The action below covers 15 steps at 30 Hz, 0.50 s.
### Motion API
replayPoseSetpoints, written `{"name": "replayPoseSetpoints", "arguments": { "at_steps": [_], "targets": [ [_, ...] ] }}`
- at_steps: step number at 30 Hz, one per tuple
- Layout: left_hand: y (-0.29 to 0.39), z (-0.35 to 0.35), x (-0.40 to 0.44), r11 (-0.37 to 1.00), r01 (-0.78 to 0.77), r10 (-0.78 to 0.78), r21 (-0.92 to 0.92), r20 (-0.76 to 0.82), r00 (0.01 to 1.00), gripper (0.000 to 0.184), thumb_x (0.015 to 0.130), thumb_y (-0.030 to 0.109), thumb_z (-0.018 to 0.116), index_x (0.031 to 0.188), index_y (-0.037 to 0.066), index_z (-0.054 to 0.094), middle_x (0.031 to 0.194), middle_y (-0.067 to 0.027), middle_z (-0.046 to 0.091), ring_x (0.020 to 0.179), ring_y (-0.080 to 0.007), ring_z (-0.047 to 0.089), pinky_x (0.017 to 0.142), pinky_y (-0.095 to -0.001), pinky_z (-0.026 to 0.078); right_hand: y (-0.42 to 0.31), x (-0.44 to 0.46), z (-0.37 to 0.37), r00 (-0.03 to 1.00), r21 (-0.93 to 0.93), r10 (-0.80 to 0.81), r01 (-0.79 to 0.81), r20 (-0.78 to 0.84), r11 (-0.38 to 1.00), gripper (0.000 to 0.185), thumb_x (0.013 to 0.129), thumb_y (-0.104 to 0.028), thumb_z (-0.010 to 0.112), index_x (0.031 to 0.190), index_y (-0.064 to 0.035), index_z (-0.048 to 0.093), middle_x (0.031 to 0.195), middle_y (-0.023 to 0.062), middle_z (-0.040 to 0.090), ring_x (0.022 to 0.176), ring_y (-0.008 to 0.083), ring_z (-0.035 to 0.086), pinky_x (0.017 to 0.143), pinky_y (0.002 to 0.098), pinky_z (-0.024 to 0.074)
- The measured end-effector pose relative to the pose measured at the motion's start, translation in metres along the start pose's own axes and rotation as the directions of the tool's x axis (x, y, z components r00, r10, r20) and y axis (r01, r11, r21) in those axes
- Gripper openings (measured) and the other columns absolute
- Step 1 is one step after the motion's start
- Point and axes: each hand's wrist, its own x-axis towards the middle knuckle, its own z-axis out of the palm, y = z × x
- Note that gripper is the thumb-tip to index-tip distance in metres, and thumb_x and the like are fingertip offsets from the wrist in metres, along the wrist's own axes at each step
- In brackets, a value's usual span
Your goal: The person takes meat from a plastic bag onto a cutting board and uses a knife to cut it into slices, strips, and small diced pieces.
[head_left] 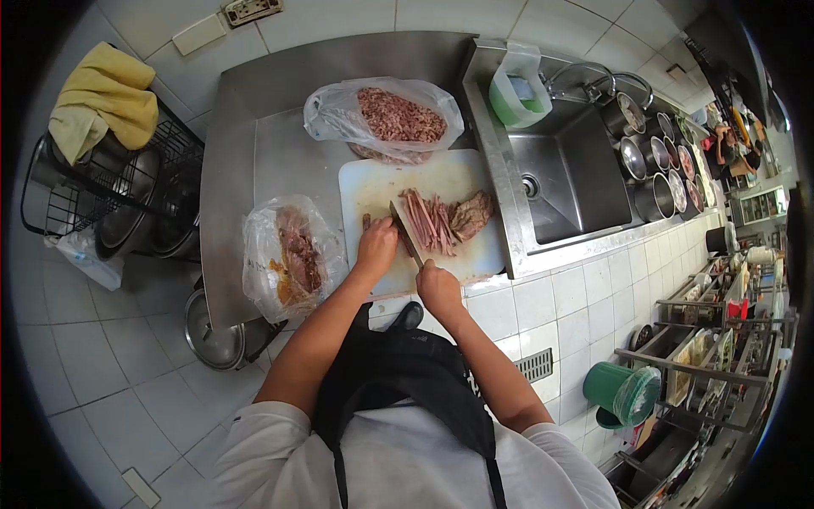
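Observation:
A white cutting board (360, 182) lies on the steel counter in front of me. My right hand (439, 287) is closed around the handle of a knife (404, 229), whose blade slants up and left across the board. Just left of the blade, my left hand (378, 244) has its fingers curled down over a small piece of meat (366, 221), mostly hidden beneath them. Thin meat strips (429, 219) lie to the right of the knife. Beside these strips sits a larger brown chunk of meat (471, 215).
An open plastic bag of minced meat (400, 115) stands behind the board; a bag of marinated meat (297, 254) lies to its left. At right is a sink (568, 161) with a green container (519, 97) and several metal pots (655, 197). A wire rack (80, 182) stands at left.

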Motion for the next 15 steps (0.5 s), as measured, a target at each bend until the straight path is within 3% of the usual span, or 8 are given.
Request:
{"name": "replayPoseSetpoints", "arguments": {
  "at_steps": [3, 6, 9, 15],
  "targets": [
    [-0.006, 0.005, 0.004, 1.0, -0.014, 0.013, 0.027, 0.042, 0.999, 0.005, 0.079, 0.003, 0.069, 0.075, 0.001, 0.07, 0.093, -0.0172, 0.063, 0.095, -0.0374, 0.064, 0.093, -0.0504, 0.053, 0.001, 0.018, 0.01, 0.999, 0.027, -0.042, 0.042, -0.001, 0.999, 0.018, 0.096, -0.016, 0.056, 0.089, 0.0004, 0.06, 0.073, 0.0258, 0.071, 0.067, 0.0414, 0.073, 0.062, 0.0501, 0.0601],
    [-0.006, 0.009, 0.007, 0.999, 0.027, -0.028, 0.028, 0.043, 0.999, 0.008, 0.081, 0.004, 0.068, 0.074, 0.001, 0.07, 0.095, -0.017, 0.064, 0.096, -0.0367, 0.065, 0.088, -0.0483, 0.055, 0.001, 0.039, 0.021, 1.0, 0.08, 0.001, 0.0, -0.012, 0.997, 0.025, 0.098, -0.02, 0.058, 0.09, 0.0035, 0.061, 0.073, 0.0285, 0.07, 0.069, 0.0459, 0.072, 0.064, 0.055, 0.0587],
    [-0.004, 0.007, 0.011, 0.998, -0.005, 0.004, 0.063, 0.009, 1.0, 0.011, 0.084, 0.006, 0.063, 0.078, 0.0, 0.071, 0.099, -0.0161, 0.065, 0.098, -0.0355, 0.066, 0.088, -0.0457, 0.056, -0.005, 0.049, 0.017, 1.0, 0.104, 0.02, -0.019, -0.006, 0.994, 0.027, 0.098, -0.021, 0.058, 0.09, 0.0044, 0.061, 0.076, 0.03, 0.07, 0.072, 0.046, 0.072, 0.065, 0.0543, 0.0591],
    [0.006, 0.005, 0.009, 0.993, 0.098, -0.1, 0.061, 0.032, 0.994, 0.011, 0.084, 0.007, 0.064, 0.082, 0.002, 0.073, 0.099, -0.0143, 0.065, 0.099, -0.0345, 0.066, 0.095, -0.0476, 0.053, -0.001, 0.045, 0.018, 1.0, 0.129, 0.008, -0.005, -0.021, 0.992, 0.029, 0.097, -0.022, 0.059, 0.091, 0.0061, 0.062, 0.078, 0.0311, 0.07, 0.074, 0.0465, 0.073, 0.068, 0.0545, 0.0594]
  ]
}}
